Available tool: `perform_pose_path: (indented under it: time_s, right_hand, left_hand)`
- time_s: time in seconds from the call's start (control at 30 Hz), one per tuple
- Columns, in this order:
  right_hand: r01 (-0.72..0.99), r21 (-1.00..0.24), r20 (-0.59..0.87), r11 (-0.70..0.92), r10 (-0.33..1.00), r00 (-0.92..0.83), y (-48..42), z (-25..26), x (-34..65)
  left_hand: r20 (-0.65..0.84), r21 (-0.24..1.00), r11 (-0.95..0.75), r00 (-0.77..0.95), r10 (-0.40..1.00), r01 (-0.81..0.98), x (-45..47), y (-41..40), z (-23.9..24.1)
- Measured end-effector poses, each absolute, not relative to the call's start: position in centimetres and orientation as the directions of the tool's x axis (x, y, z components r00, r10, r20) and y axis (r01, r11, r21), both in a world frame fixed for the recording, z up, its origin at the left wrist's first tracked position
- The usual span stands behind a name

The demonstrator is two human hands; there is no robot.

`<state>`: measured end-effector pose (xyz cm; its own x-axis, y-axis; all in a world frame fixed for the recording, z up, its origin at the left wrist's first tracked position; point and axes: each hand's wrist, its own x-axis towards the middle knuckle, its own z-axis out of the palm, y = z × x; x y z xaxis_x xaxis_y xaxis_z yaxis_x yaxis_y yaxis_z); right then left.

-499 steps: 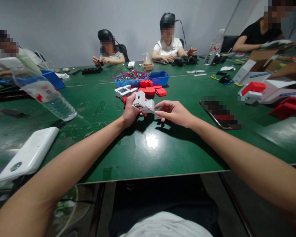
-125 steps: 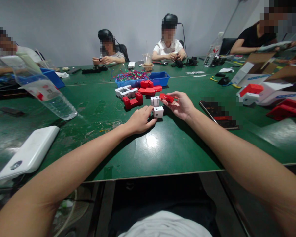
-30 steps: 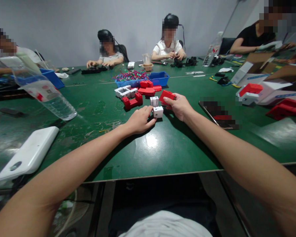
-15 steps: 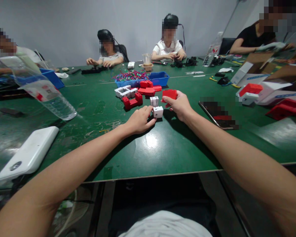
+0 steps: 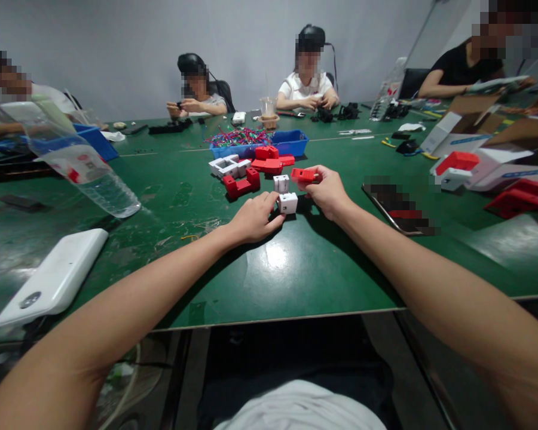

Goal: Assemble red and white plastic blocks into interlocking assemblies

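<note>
My left hand (image 5: 252, 220) rests on the green table (image 5: 296, 269), fingers curled, fingertips pinching a small white cube (image 5: 288, 203). A second white cube (image 5: 281, 183) stands just behind it. My right hand (image 5: 328, 191) is closed on a flat red plastic piece (image 5: 303, 175), held just above the table beside the far cube. A red block assembly (image 5: 241, 183) lies left of the cubes, with white frame parts (image 5: 228, 165) and more red pieces (image 5: 271, 161) behind.
A blue tray (image 5: 291, 143) of coloured wires sits behind the parts. A plastic bottle (image 5: 78, 161) and a white device (image 5: 54, 280) are at left, a phone (image 5: 397, 206) and boxes (image 5: 488, 155) at right. Other people work along the far side.
My right hand has turned the red piece from tilted upright to flatter and lowered it toward the far white cube. My left hand and its cube have stayed put.
</note>
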<state>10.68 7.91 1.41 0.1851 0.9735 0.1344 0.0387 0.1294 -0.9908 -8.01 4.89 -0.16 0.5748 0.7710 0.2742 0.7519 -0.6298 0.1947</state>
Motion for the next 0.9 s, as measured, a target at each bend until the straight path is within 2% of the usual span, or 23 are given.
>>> perform_pose_path:
  time_s: [0.3,0.57,0.73,0.9]
  right_hand:
    - [-0.039,-0.998,0.041,0.046,0.99,0.138,7.76,1.7,10.61]
    - [-0.238,-0.968,-0.107,-0.085,0.991,0.082,8.46,1.4,10.78]
    - [-0.239,-0.969,-0.091,-0.068,0.992,0.086,8.24,1.42,10.71]
    - [-0.16,-0.987,-0.013,0.013,0.988,0.157,8.0,1.4,10.8]
  left_hand:
    - [0.276,0.195,-0.627,0.571,0.773,0.755,-7.91,4.86,-0.21]
    - [0.27,0.203,-0.627,0.572,0.775,0.753,-8.0,4.84,-0.16]
    - [0.27,0.201,-0.63,0.576,0.772,0.75,-8.01,4.86,-0.18]
    - [0.27,0.2,-0.634,0.58,0.768,0.747,-8.03,4.9,-0.2]
